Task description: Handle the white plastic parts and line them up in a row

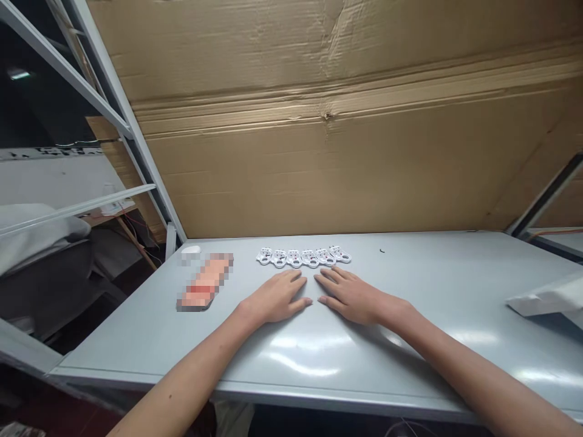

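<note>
Several small flat white pieces (294,258), each with a ring-shaped hole and small dark and red marks, lie side by side in a row on the grey tabletop (291,358). I cannot make out their exact kind. My left hand (281,295) rests palm down just in front of the row, fingers stretched out, holding nothing. Beside it, my right hand (350,294) lies flat with its fingers apart, also empty. Its fingertips come close to the pieces toward the right end of the row. A narrow gap separates the two thumbs.
A blurred-out orange-red oblong (207,282) lies left of my hands, with a small white object (191,249) behind it. Tall cardboard (346,170) closes off the back. A metal frame post (132,121) stands left. White sheet-like material (549,295) sits at the right edge.
</note>
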{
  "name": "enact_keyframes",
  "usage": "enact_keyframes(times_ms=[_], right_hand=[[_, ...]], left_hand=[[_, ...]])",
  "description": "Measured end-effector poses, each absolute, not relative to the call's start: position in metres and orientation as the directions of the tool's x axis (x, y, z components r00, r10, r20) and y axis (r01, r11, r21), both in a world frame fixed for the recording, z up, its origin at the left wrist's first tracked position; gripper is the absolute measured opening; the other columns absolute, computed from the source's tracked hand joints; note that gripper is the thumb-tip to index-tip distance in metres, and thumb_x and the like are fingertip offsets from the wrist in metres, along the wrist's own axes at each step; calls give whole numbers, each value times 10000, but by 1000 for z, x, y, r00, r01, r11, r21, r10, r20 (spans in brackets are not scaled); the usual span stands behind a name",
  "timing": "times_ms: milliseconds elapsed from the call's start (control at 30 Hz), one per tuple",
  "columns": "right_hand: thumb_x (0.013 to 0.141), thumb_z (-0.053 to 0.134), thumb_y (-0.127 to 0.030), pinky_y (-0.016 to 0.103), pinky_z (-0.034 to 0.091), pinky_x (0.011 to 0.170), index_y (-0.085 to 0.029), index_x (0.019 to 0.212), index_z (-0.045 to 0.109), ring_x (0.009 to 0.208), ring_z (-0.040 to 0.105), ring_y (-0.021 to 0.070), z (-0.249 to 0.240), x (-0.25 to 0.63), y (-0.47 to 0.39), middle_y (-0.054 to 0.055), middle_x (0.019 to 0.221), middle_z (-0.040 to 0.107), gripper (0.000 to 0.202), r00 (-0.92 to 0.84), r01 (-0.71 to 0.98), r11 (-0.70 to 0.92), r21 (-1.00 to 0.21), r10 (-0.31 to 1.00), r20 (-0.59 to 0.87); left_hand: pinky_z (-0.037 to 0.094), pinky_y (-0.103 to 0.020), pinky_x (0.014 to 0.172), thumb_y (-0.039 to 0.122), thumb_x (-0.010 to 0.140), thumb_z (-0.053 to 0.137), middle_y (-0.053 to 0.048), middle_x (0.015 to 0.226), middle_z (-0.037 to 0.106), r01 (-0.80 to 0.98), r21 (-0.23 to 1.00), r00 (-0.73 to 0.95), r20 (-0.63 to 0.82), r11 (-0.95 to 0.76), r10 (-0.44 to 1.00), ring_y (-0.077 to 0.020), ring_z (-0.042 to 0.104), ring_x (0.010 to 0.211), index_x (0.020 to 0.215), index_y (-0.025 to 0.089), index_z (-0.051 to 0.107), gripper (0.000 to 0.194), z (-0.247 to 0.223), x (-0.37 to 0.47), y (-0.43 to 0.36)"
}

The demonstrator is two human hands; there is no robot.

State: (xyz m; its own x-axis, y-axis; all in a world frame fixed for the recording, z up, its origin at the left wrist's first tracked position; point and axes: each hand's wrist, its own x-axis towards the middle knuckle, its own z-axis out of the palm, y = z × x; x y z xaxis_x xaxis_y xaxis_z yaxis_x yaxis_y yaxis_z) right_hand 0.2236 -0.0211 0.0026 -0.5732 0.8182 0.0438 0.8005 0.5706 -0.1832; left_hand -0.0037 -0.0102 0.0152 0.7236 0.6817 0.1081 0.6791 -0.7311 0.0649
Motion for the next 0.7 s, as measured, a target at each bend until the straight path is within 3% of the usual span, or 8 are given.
enact_keyframes(times_ms=[167,467,600,700], right_hand=[[961,271,-628,521,374,1053,-185,1368,523,1340,392,370,4,223,-22,165,1406,508,653,-589,787,586,-190,807,48],[959,331,-598,490,439,961,-188,1286,569,1198,502,354,14,221,-23,169,1279,568,576,-604,781,600,-173,796,38],[959,337,-590,483,454,924,-195,1265,582,1103,549,338,16,220,-25,167,1236,581,556,-599,786,596,-162,800,41],[964,328,-582,472,456,920,-195,1261,581,1102,549,334,17,219,-25,165,1234,581,549,-597,790,595,-147,802,38]], left_hand=[[434,-401,1002,457,984,460,-134,1260,608,660,57,741,112,-749,662,-298,539,1215,1207,173,595,385,15,-4,-8],[488,-356,903,370,991,448,-86,1101,686,629,129,737,216,-767,640,-243,636,1019,1123,205,648,291,18,-10,2],[439,-378,1030,338,984,426,-86,1230,656,751,160,551,383,-641,741,-248,583,1160,1187,200,637,324,16,-22,19],[413,-400,1077,284,957,415,-137,1346,579,858,184,377,411,-480,830,-276,525,1257,1262,141,599,384,9,-36,36]])
